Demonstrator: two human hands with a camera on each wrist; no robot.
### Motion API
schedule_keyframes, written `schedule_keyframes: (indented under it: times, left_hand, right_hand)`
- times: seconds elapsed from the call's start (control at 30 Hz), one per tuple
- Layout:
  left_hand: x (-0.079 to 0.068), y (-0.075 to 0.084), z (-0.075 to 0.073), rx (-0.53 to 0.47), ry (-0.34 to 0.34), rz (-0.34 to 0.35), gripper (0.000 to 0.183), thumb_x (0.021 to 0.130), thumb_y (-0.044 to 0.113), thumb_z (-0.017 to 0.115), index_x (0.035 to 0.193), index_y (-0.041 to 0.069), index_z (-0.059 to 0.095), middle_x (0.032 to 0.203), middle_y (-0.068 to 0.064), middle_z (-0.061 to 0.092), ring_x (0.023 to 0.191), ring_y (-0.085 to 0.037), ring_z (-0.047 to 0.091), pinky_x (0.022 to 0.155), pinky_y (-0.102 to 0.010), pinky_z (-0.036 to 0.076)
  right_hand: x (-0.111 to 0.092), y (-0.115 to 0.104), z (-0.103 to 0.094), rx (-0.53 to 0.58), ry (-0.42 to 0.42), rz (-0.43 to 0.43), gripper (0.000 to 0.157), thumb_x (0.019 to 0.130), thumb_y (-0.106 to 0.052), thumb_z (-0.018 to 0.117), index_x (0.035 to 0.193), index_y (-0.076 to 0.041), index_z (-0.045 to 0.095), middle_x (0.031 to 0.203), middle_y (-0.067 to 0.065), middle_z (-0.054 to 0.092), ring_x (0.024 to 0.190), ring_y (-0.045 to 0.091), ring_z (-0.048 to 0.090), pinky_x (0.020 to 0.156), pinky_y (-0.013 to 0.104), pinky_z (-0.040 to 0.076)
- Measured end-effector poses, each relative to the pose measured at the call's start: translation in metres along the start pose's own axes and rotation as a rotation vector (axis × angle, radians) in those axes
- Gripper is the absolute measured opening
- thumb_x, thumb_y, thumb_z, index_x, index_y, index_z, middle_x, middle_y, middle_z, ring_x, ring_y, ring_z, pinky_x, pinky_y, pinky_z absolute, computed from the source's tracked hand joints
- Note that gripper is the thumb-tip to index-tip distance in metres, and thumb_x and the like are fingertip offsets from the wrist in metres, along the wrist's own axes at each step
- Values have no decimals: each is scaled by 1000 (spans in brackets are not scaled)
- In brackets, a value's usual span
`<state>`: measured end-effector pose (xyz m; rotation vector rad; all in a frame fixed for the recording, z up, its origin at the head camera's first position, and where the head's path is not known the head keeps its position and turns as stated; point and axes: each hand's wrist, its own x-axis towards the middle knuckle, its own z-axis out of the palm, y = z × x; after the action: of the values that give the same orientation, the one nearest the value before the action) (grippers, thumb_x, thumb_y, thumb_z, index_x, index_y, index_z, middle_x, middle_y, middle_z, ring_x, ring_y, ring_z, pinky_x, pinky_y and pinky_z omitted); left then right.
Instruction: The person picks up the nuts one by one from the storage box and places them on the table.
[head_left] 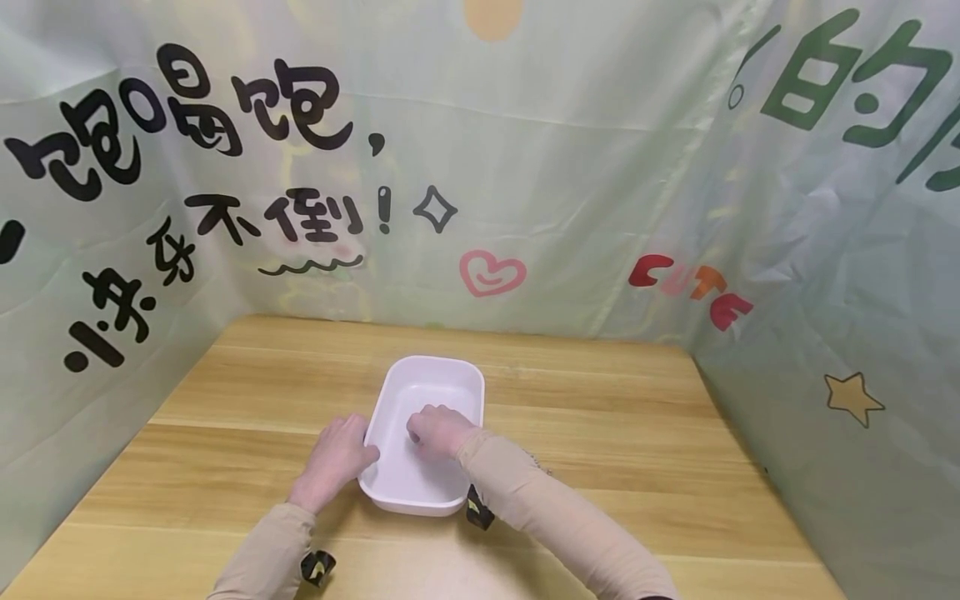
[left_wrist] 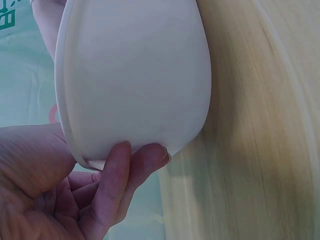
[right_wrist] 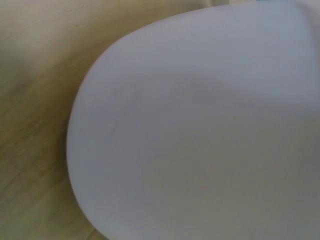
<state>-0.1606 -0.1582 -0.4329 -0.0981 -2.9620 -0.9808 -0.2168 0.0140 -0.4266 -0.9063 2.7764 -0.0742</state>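
A white plastic tub [head_left: 423, 507] with rounded corners and a thin rim stands on the wooden table. At its left side my left hand [head_left: 335, 458] grips the wall; in the left wrist view, fingers [left_wrist: 114, 172] press the outer wall and the thumb side goes over the rim. My right hand [head_left: 442, 432] is inside the tub, knuckles up, its fingers bent down toward the floor of the tub. The fingertips are hidden beneath it, so whether they hold anything cannot be seen. Only the tub's wall [right_wrist: 190, 150] fills the right wrist view, without fingers.
The wooden tabletop [head_left: 600, 400] reaches back to printed cloth curtains [head_left: 585, 192] behind and at both sides. Small black devices sit at the wrists, one by the left sleeve [head_left: 266, 550] and one beneath the right sleeve [head_left: 555, 508].
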Motion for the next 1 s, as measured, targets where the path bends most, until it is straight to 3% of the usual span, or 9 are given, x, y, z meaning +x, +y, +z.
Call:
schedule_keyframes:
  times: [0.3, 0.7, 1.0]
  left_hand:
    - [0, 0, 0, 4, 0, 3, 4, 75, 3, 65, 74, 4, 61, 65, -4, 57, 58, -17, 53, 50, -27, 41]
    - [0, 1, 0, 1, -5, -6, 3, 75, 3, 65, 77, 2, 62, 66, -5, 59, 57, -16, 54, 49, -27, 43]
    - [0, 1, 0, 0, -2, -1, 4, 75, 3, 65, 77, 2, 63, 66, -5, 59, 57, -17, 54, 50, -27, 43]
  right_hand:
    - [3, 0, 6, -14, 53, -29, 13, 84, -10, 73, 75, -15, 65, 75, -2, 66, 64, 10, 53, 59, 22, 45]
    - [2, -1, 6, -7, 40, -16, 16, 85, -4, 69, 74, -14, 63, 75, -2, 61, 67, 10, 51, 60, 22, 45]
    - [3, -3, 6, -45, 36, -28, 9, 89, -6, 66, 83, -12, 63, 79, 1, 60, 70, 13, 51, 61, 24, 45]
